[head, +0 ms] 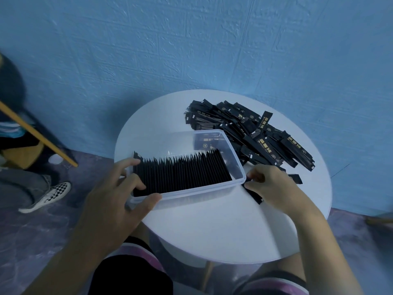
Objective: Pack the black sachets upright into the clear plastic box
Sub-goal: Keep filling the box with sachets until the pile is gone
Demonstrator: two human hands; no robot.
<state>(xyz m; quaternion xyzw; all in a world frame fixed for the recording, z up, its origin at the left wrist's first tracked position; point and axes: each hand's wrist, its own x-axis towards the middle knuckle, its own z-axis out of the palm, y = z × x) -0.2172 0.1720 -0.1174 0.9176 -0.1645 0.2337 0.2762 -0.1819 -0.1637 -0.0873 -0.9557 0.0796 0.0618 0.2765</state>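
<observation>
Fingers (pixel 127 163) of the left hand (pixel 110 194) are curled over the left end of the clear plastic box (pixel 212 189), with the thumb pressed against the near wall at the near-left corner. This hand grips the box. One fingertip touches the leftmost pack of the row of black sachets (pixel 182 173).

Fingers (pixel 256 173) of the right hand (pixel 274 186) are bent narrow and pinch a black sachet (pixel 254 195). This sachet lies low against the bench (pixel 212 226), just beside the near-right corner of the box. Whether more than one sachet is in this grip cannot be told.

The box sits on the round white bench, turned at a slant, with no lid on it. The row stands upright on edge along the near side of the box and runs from the left end almost to the right end. The far side of the box holds no upright packs.

A loose pile of black sachets (pixel 255 133) lies flat and crossed on the bench, behind and to the right of the box and touching its far-right wall.

To the left, on the floor, a second person's checkered shoe (pixel 51 193) is visible. A blue textured wall (pixel 191 50) stands behind the bench.
</observation>
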